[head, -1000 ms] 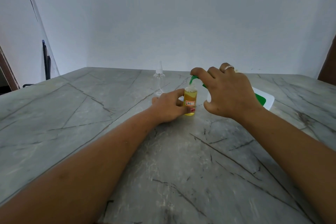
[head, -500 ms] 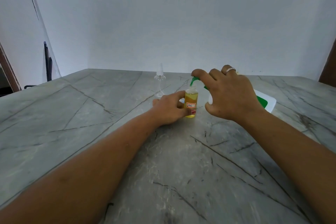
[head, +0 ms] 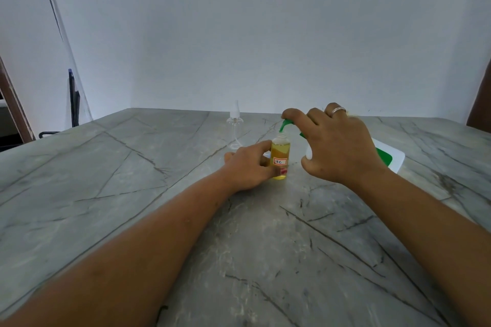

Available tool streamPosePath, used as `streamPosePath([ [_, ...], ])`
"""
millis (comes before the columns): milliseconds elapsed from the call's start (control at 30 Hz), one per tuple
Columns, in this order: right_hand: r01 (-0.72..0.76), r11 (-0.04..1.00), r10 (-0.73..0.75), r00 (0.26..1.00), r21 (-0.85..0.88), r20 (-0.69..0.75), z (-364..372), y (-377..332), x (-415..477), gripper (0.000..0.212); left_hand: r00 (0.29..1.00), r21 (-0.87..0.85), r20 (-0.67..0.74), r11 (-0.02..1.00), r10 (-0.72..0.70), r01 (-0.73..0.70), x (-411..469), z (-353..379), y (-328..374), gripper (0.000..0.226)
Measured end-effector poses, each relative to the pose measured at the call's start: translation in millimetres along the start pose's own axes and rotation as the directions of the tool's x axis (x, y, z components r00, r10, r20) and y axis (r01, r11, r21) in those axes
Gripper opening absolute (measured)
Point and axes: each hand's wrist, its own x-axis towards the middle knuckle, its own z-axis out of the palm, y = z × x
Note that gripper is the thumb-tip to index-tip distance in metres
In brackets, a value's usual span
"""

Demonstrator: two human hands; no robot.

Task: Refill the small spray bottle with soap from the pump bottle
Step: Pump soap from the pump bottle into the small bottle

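1. Locate the small spray bottle (head: 280, 159). It stands upright on the grey veined table (head: 132, 194), near the middle, between your two hands. Its neck is open, with no cap on it. Yellow liquid fills most of the body. A white label with a red border on the front reads "17C".
2. Check your left hand (head: 248, 167). It rests on the table at the left side of the small spray bottle. The thumb and fingers are curled round the lower body of the bottle and grip it.
3. Check your right hand (head: 337, 146). It is raised above the table, just right of the small spray bottle. The fingers are curled over the top of the pump bottle (head: 397, 159), and the thumb is hooked under against a white part of it, so the hand grips the pump bottle. A ring (head: 338, 110) shows on one finger.
4. Note the green spout (head: 285, 125). It projects from under your right forefinger and slopes down to the left. Its tip sits directly over the open neck of the small spray bottle. Whether soap is flowing cannot be told.
5. Note the pump bottle body. Most of it is hidden behind your right hand. A white corner and a green label area show to the right of the wrist.
6. Note the clear sprayer piece (head: 235, 127). It stands upright on the table behind your left hand, apart from both bottles. It has a white tip.
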Motion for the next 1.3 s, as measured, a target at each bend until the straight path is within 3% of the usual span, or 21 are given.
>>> streamPosePath([
  [667, 0.007, 1.000, -0.007, 1.000, 0.000, 0.028, 0.9, -0.1, 0.1, 0.083, 1.000, -0.003, 0.004, 1.000, 0.013, -0.013, 1.9, 0.3, -1.6, 0.058],
  [1000, 0.000, 1.000, -0.001, 0.999, 0.012, 0.048, -2.7, -1.0, 1.3, 0.071, 1.000, 0.000, -0.003, 1.000, 0.005, -0.005, 3.1, 1.7, -2.0, 0.058],
  [1300, -0.026, 0.999, 0.026, 1.000, 0.023, 0.001, -0.5, 1.1, 0.7, 0.082, 1.000, 0.002, -0.008, 1.000, 0.005, -0.005, 3.9, 2.3, -3.3, 0.059],
])
